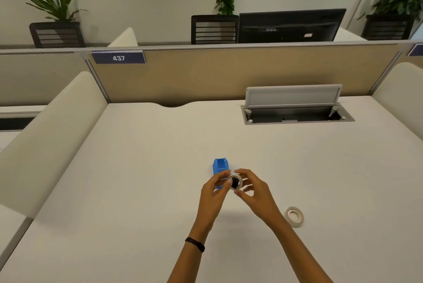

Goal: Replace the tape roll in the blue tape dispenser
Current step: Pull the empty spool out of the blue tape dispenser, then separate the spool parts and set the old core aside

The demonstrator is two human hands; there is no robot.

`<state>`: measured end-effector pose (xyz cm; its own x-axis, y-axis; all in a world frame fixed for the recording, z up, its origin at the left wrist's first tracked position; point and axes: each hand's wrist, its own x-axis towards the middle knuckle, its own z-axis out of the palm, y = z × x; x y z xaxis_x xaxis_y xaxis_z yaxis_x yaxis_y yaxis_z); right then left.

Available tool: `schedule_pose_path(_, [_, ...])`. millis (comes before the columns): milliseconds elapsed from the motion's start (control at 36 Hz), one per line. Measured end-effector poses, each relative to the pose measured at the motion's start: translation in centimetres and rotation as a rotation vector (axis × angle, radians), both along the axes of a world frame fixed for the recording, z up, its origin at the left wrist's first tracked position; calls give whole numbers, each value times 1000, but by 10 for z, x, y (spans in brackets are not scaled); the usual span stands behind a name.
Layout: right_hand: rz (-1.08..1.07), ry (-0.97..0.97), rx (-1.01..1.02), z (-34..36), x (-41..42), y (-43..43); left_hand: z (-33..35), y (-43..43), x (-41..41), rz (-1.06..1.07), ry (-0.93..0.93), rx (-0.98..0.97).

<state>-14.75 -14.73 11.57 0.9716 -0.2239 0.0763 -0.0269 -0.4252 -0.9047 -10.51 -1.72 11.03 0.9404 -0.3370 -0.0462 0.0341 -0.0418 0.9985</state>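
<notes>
Left hand point(214, 187) and right hand point(253, 187) both gripping tape roll point(235, 183) above surface point(137, 191), blue tape dispenser point(219, 166) sitting behind, second tape roll point(294, 216) lying right.

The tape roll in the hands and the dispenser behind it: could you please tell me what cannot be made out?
Head view:
- Blue tape dispenser: near end hidden behind the left hand.
- Held tape roll: fingers cover its rim; loose end too small to see.
- Second roll on the desk: blurred.
</notes>
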Motion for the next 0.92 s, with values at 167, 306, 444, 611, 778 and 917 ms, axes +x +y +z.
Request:
schedule_pose_path(167, [-56, 13, 42, 1, -15, -1, -5, -2, -14, 38, 25, -48])
schedule_pose_path(306, [-79, 67, 142, -4, -22, -2, -8, -4, -21, 75, 34, -59])
schedule_pose_path(444, [-91, 108, 270, 3, -22, 3, -12, -8, -20, 138, 59, -77])
schedule_pose_path(611, [-132, 110, 318, 3, -23, 9, -13, -9, -20, 173, 86, -99])
schedule_pose_path(778, [-233, 64, 337, -5, -23, 16, -18, -11, -22, 156, 94, -104])
schedule_pose_path(917, [-312, 69, 346, -14, -21, 29, -21, -10, -23, 191, 84, -97])
